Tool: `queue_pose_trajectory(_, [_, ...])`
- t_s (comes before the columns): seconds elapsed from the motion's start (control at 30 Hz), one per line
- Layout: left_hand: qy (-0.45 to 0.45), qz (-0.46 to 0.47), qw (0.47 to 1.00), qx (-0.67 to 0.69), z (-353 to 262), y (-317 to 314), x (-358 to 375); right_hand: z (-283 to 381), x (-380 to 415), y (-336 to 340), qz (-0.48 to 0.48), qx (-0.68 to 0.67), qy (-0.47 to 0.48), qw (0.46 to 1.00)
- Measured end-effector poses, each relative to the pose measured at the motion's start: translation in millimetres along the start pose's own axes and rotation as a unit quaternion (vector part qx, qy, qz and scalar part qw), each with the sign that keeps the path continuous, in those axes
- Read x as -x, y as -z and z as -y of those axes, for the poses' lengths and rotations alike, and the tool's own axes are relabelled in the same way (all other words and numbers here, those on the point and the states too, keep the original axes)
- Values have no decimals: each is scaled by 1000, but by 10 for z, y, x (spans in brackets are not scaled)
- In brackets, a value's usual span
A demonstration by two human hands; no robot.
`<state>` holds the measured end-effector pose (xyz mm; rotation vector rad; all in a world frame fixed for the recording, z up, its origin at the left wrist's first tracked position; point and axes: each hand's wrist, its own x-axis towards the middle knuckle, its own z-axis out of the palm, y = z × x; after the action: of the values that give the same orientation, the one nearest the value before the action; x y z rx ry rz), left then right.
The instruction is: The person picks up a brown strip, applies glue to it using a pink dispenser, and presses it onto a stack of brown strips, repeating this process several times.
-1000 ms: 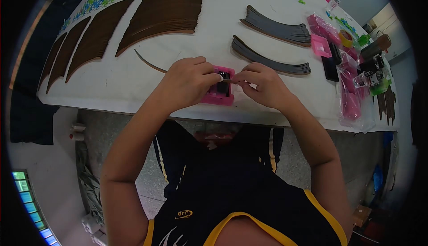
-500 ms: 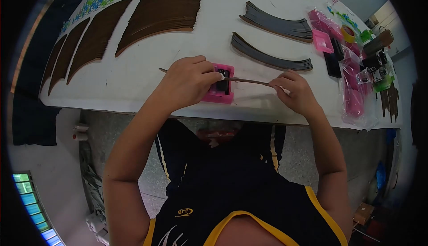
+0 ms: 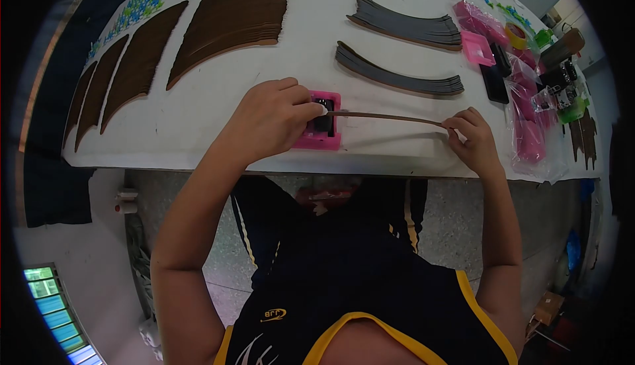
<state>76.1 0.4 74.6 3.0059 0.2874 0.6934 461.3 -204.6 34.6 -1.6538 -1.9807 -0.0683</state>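
Observation:
A thin brown strip [image 3: 390,117] stretches between my two hands above the table. My right hand [image 3: 473,136] pinches its right end. My left hand [image 3: 274,115] is closed with thumb and finger around its left end, and a small white piece [image 3: 325,108], perhaps cloth or tissue, shows at those fingertips. Just under the left fingers stands a pink tray [image 3: 327,144] with a black object [image 3: 323,125] inside; the hand hides part of both.
Fanned stacks of brown strips [image 3: 231,17] lie at the left. Grey-faced stacks [image 3: 403,24] curve at the back right. Pink wrapped packages [image 3: 529,143], a phone [image 3: 493,84] and a tape roll [image 3: 515,36] crowd the right side. Blue and green pieces [image 3: 149,1] sit far left.
My right hand has moved right, drawing the strip through my left fingers. The strip's end that stuck out left of my left hand no longer shows. The view has shifted slightly.

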Motion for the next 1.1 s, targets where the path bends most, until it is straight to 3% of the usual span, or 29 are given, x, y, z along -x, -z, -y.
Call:
queue_pose_trajectory(0.43, [5, -14, 1000, 9, -50, -76, -98, -14, -58, 259, -27, 41, 16, 999])
queue_pose_trajectory(0.6, [35, -58, 993, 100, -139, -205, -236, -19, -302, 734, -76, 113, 36, 990])
queue_pose_trajectory(0.67, [61, -54, 990, 117, -179, -242, -285, 36, -496, 983, -95, 177, 93, 975])
queue_pose_trajectory(0.83, [95, -44, 982, 155, -256, -292, -407, 306, -978, 1396, -109, 219, 131, 961])
queue_pose_trajectory(0.93, [132, -46, 957, 256, -235, -102, -440, 231, -1122, 1484, -111, 217, 125, 962])
queue_pose_trajectory(0.97, [202, 9, 882, 425, -186, 40, -427, 174, -1160, 1495, -115, 206, 109, 966])
queue_pose_trajectory(1.0, [263, 60, 772, 576, -128, 146, -396, 115, -1178, 1488, -118, 203, 119, 965])
queue_pose_trajectory(1.03, [266, 50, 776, 570, -63, 199, -354, 55, -1168, 1463, -86, 151, 89, 981])
queue_pose_trajectory(1.1, [242, -3, 651, 719, 74, 270, -256, -16, -1146, 1348, -54, 96, 72, 991])
